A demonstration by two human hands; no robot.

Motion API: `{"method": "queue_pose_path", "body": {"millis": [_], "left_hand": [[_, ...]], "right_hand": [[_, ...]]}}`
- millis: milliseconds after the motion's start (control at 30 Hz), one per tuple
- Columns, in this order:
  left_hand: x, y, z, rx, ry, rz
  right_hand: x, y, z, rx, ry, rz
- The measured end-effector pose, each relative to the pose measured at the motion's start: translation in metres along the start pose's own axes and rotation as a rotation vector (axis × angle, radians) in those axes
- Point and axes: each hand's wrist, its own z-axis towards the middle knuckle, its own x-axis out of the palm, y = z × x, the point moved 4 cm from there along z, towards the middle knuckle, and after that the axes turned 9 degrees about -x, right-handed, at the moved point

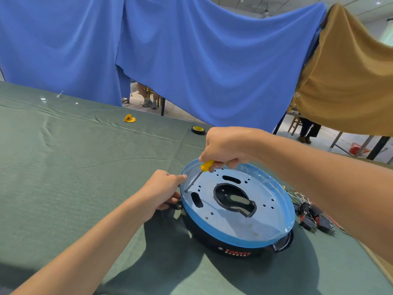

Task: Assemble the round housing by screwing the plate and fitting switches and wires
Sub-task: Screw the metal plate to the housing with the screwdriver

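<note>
Round housing (204, 237), label (235, 252) unreadable: left fingers (178, 178) pinch its rim, right fingers (231, 162) grip screwdriver (206, 165).

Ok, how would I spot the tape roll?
Start at the round housing on the green table. Look past the right hand to the far edge: the tape roll lies flat there. It is a black ring with a yellow core, unlike the all-yellow piece further left.

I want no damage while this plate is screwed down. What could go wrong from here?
1. The screwdriver in the right hand leans; its tip may slip and scratch the plate or hit the left hand, which grips the housing beside it.
2. The right forearm passes over the switches and wires; it might drag them.
</note>
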Motion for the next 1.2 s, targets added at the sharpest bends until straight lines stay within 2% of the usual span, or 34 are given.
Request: {"method": "queue_pose_path", "body": {"millis": [67, 167, 267, 433, 600, 700, 1000, 1067, 1200], "left_hand": [[-0.001, 0.0, 0.001, 0.008, -0.019, 0.023], [-0.002, 0.0, 0.002, 0.03, -0.033, 0.081], [-0.001, 0.001, 0.004, 0.06, -0.041, 0.126], [0.001, 0.003, 0.006, 0.161, -0.145, 0.224], [0.005, 0.002, -0.003, 0.236, -0.245, 0.284], [0.006, 0.002, -0.005, 0.242, -0.256, 0.29], [0.01, -0.005, -0.012, 0.207, -0.255, 0.303], [0.009, -0.005, -0.014, 0.203, -0.257, 0.318], [0.008, -0.002, -0.011, 0.211, -0.246, 0.319]], "right_hand": [[0.0, -0.001, 0.002, 0.037, 0.019, 0.092], [-0.002, 0.01, 0.006, 0.0, 0.025, -0.071], [-0.004, 0.026, 0.008, -0.098, 0.002, -0.246], [-0.012, 0.036, 0.0, -0.301, 0.045, -0.17], [-0.012, 0.038, 0.002, -0.438, -0.079, -0.205], [-0.011, 0.034, 0.004, -0.405, -0.133, -0.164], [-0.005, 0.009, 0.009, -0.144, -0.314, -0.175], [-0.007, 0.013, 0.009, -0.147, -0.272, -0.221], [-0.012, 0.023, 0.003, -0.205, -0.045, -0.285]]}}
